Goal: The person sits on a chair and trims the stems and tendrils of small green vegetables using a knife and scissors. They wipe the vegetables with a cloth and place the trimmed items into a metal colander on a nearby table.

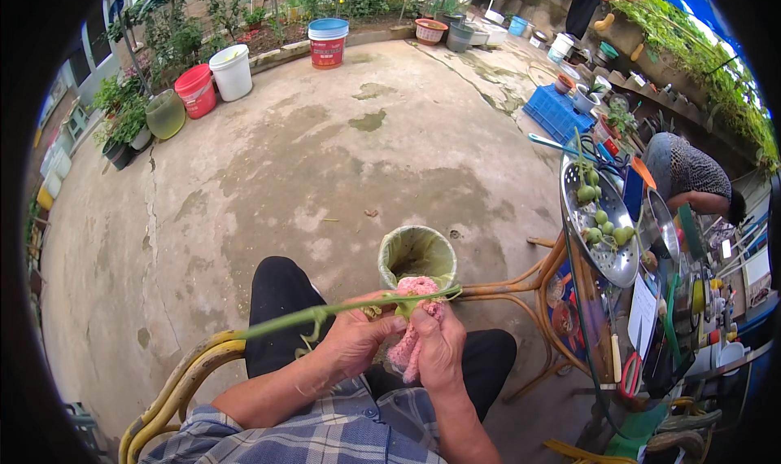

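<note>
Both hands meet above my lap, close to a lined waste bin (417, 257) on the ground. A long green plant stem (287, 320) with curly tendrils lies across my left hand (360, 336) and reaches over the bin's near rim. The fingers of my left hand close on the stem and a pale green piece (406, 307) at its far part. My right hand (440, 348) grips a pink knitted cloth (406, 348), which is bunched between the hands and touches the stem. Which fingers bear on the stem is partly hidden.
At the right, a glass-topped rattan table (576, 317) holds a steel colander (601, 220) with small green fruits, red-handled scissors (631, 373) and papers. A person (689, 171) bends down beyond it. A rattan armrest (183, 378) curves at my left. Buckets (230, 73) stand along the planting bed.
</note>
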Available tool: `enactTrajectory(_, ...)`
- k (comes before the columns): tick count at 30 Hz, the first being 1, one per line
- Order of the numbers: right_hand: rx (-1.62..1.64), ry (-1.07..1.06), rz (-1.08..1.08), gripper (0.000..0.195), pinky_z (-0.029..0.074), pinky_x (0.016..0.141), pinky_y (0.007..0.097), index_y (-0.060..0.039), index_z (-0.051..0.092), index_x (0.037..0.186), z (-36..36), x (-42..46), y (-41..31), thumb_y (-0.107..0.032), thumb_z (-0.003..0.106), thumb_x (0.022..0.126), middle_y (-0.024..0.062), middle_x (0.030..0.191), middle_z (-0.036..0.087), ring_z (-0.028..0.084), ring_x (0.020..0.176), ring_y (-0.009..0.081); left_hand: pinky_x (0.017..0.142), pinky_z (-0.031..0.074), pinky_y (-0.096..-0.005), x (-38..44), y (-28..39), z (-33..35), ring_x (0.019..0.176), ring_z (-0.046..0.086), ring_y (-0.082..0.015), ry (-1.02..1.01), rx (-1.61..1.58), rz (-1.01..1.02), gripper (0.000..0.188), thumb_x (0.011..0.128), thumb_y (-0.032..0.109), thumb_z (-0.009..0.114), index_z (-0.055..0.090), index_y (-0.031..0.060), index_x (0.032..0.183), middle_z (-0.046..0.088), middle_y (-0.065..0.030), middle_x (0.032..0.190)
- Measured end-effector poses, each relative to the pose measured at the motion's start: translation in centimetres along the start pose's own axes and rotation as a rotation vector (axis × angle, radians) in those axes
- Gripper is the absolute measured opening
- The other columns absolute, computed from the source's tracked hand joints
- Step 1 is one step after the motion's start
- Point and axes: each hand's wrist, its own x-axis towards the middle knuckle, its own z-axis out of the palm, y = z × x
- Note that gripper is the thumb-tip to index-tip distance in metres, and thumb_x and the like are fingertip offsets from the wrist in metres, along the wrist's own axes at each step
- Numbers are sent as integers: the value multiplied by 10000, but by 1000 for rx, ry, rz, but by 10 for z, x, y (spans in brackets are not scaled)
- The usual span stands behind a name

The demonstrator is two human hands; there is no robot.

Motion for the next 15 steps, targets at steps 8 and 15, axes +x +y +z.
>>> enactTrajectory(8, -466, 130, -347, 466, 536, 808, 464, 8, 586, 1290, 8, -18, -6, -133, 723, 868, 234, 1056, 652, 649, 931, 436, 926, 574, -338, 13, 3, -16, 1035, 674, -227, 28, -288, -91, 348, 942, 90, 667, 586, -26, 1260, 670, -145, 1176)
enactTrajectory(15, 209, 93, 105, 430, 526, 897, 345, 82, 607, 1259, -20, -15, 16, -269, 538, 1020, 142, 1153, 688, 672, 1010, 232, 900, 569, -325, 15, 7, -20, 1003, 663, -253, -64, -239, -137, 418, 951, 187, 672, 577, -45, 1286, 660, -186, 1175)
